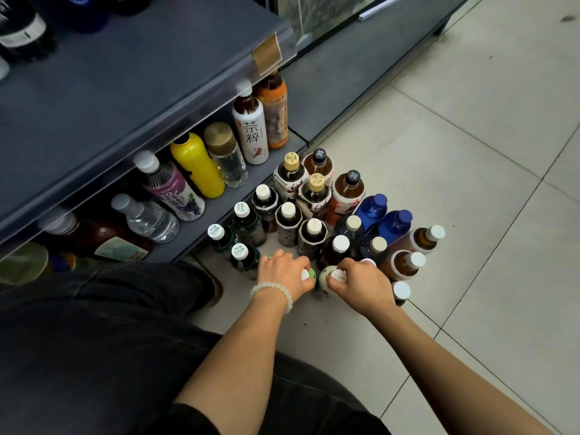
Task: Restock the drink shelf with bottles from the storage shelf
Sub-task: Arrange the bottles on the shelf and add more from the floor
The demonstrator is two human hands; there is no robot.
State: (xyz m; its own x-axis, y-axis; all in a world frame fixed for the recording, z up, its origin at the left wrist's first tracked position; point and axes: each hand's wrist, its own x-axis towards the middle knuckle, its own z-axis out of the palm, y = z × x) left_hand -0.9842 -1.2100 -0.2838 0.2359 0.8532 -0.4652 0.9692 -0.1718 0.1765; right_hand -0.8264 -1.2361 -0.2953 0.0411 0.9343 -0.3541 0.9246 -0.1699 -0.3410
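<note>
Several drink bottles stand in a cluster on the tiled floor in front of the grey drink shelf [216,211]. My left hand [285,271], with a bead bracelet at the wrist, is closed over the white cap of a green bottle [310,275] at the cluster's near edge. Right beside it, my right hand [361,282] grips the cap of a white-labelled bottle [324,279]. Both bottles stand upright on the floor. Their bodies are mostly hidden under my hands.
The bottom shelf holds a yellow bottle [196,166], a gold-capped clear bottle [226,155], a white tea bottle [251,127], an orange one [276,111] and water bottles. Two blue bottles [381,215] and brown tea bottles [417,246] stand to the right. My knees fill the lower left.
</note>
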